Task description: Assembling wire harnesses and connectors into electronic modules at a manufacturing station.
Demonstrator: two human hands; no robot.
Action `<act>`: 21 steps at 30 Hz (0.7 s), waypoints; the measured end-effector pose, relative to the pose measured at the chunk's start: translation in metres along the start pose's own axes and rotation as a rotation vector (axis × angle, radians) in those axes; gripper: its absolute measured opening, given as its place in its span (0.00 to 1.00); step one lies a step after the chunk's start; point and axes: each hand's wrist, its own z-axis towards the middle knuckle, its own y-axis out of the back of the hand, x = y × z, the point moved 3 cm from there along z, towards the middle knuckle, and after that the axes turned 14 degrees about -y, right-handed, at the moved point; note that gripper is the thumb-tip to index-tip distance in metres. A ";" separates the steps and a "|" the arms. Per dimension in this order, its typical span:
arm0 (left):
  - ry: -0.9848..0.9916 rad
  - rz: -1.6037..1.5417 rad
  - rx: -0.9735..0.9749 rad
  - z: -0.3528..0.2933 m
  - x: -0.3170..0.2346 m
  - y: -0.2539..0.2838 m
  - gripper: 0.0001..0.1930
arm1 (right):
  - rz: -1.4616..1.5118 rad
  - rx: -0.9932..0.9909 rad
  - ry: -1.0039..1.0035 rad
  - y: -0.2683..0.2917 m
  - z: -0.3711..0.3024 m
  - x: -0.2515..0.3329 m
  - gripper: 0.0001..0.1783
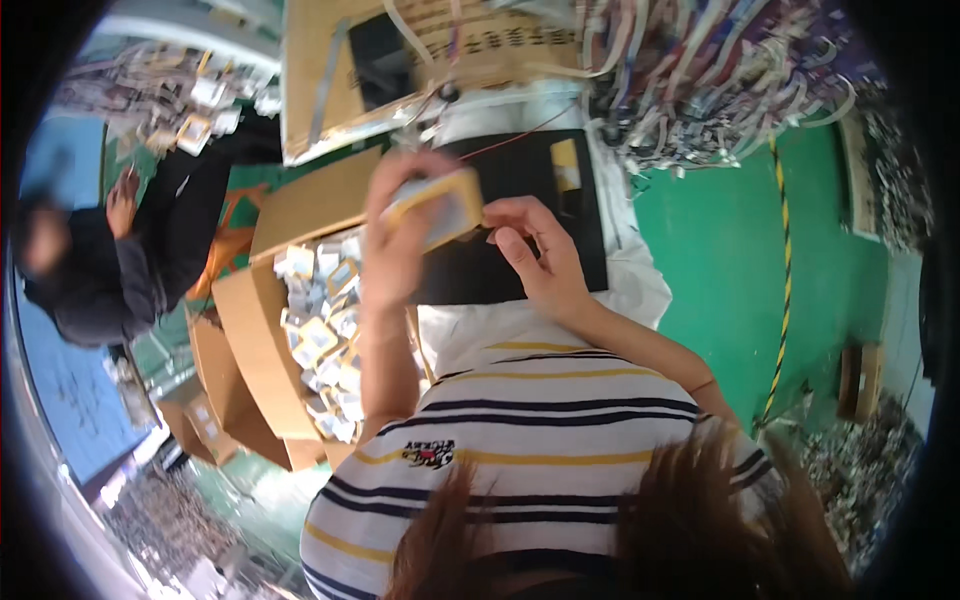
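My left hand (395,240) is closed around a yellow-framed rectangular piece (455,207) with a pale middle, smeared by motion. Beside its right edge is my right hand (540,255), fingers loosely bent and thumb apart from them. No object shows in that hand; whether a fingertip touches the frame I cannot tell. Both hands are above a black board (580,265) lying across my lap. A small yellow piece (565,165) rests near the board's far right corner. A thin red wire (520,133) crosses the board's far side.
At my left, an open cardboard box (250,320) holds many yellow-and-white pieces (318,340). Bundles of cables (700,80) hang at the far right, and a large carton (480,60) stands ahead. Another person (100,270) sits at the left. Striped tape (787,260) marks the green floor.
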 end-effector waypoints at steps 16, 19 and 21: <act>-0.114 0.609 -1.135 -0.114 0.029 0.329 0.18 | -0.461 -0.491 0.702 0.053 0.065 0.117 0.20; -0.353 0.728 -1.518 -0.088 0.007 0.368 0.23 | -0.498 -0.526 0.777 0.056 0.098 0.125 0.27; -0.180 0.599 -1.650 -0.050 -0.015 0.381 0.21 | -0.450 -0.502 0.729 0.066 0.111 0.127 0.32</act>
